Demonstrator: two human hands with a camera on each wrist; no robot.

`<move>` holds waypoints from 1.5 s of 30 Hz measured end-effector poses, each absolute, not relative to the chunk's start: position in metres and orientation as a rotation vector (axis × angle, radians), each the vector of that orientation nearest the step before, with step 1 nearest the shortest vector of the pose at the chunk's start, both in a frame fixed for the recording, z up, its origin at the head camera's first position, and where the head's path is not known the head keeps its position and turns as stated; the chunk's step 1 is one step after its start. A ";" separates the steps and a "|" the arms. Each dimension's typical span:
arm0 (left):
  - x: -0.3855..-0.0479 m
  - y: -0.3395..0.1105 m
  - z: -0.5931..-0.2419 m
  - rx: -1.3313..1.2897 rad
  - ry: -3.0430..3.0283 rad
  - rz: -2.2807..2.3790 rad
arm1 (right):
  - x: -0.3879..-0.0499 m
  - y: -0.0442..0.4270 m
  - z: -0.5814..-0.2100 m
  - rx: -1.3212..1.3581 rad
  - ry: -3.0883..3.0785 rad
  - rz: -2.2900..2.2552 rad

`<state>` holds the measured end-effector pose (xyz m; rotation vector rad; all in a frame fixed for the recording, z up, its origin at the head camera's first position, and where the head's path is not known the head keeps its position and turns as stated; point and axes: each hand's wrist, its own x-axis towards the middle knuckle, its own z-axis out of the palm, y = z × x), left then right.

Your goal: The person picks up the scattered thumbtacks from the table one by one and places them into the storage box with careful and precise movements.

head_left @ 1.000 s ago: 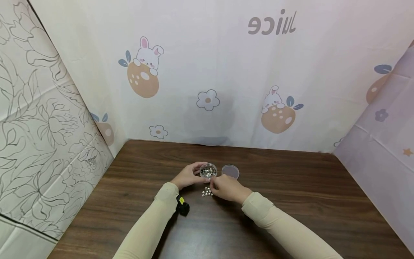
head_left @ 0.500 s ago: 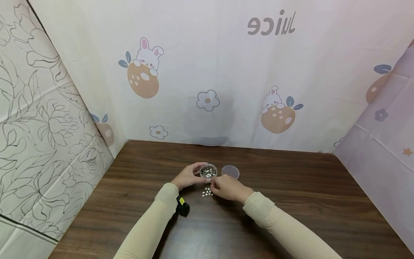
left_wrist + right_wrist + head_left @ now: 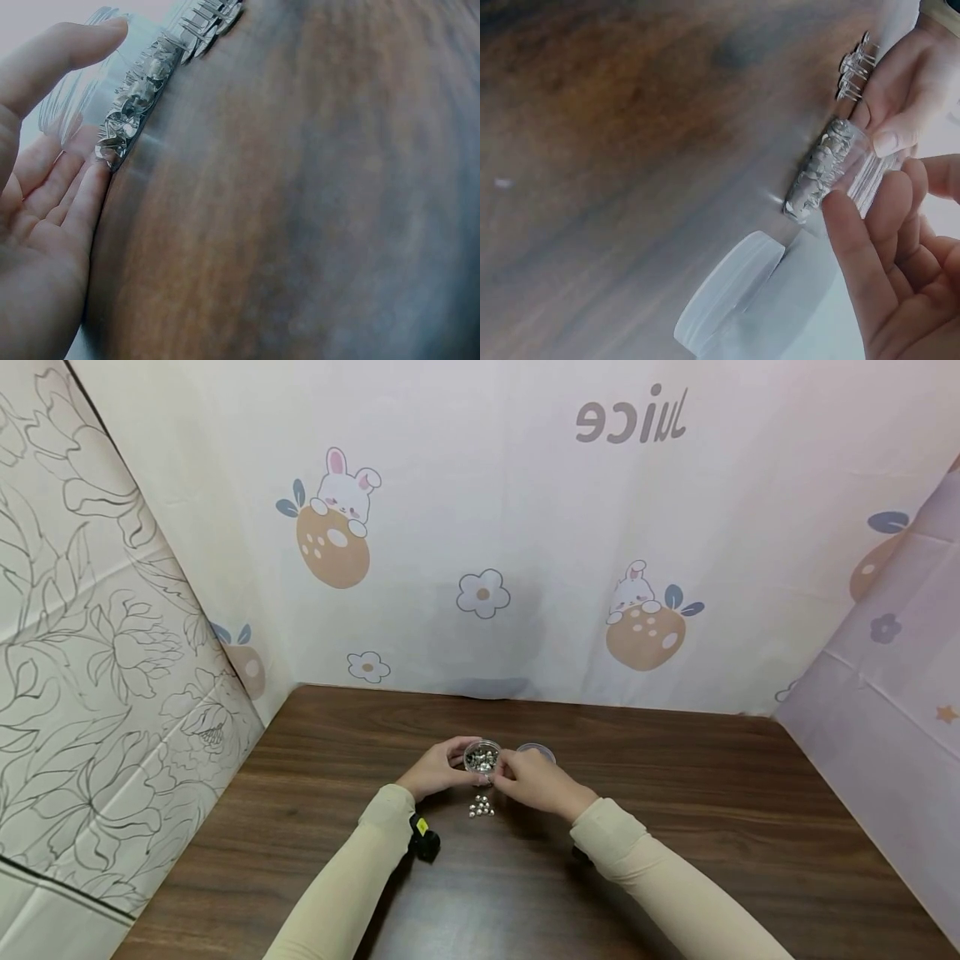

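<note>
My left hand [image 3: 441, 768] holds a clear round jar [image 3: 482, 745], fingers behind it and thumb across its front. Silver thumbtacks [image 3: 133, 105] lie heaped in the bottom of the jar, which stands on the table. At the right side of its rim is my right hand [image 3: 542, 783]. In the right wrist view the fingers [image 3: 845, 217] of that hand are bent close beside the jar; whether they pinch a thumbtack is hidden. Several loose thumbtacks [image 3: 481, 807] lie in front of the jar, points up in the right wrist view.
A round clear lid [image 3: 731, 289] lies right of the jar, partly behind my right hand in the head view. The dark wooden table [image 3: 360, 718] ends at a printed curtain [image 3: 420, 527] behind. A black wrist camera [image 3: 425, 842] hangs at my left cuff.
My right hand has moved up from the front of the jar, near the loose thumbtacks, to its right rim, covering more of the lid. The left hand and jar stay put.
</note>
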<state>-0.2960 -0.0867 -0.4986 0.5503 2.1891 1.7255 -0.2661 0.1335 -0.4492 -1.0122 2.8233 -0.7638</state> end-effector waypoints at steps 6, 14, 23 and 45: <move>-0.287 -0.087 -0.486 0.543 2.173 1.743 | -0.270 0.130 -0.448 -0.889 2.901 -0.801; -0.285 -0.087 -0.485 0.545 2.191 1.724 | -0.278 0.125 -0.450 -0.831 2.934 -0.811; -0.285 -0.087 -0.486 0.543 2.194 1.708 | -0.286 0.119 -0.452 -0.782 2.948 -0.779; -0.287 -0.086 -0.484 0.538 2.185 1.726 | -0.290 0.117 -0.452 -0.713 2.927 -0.749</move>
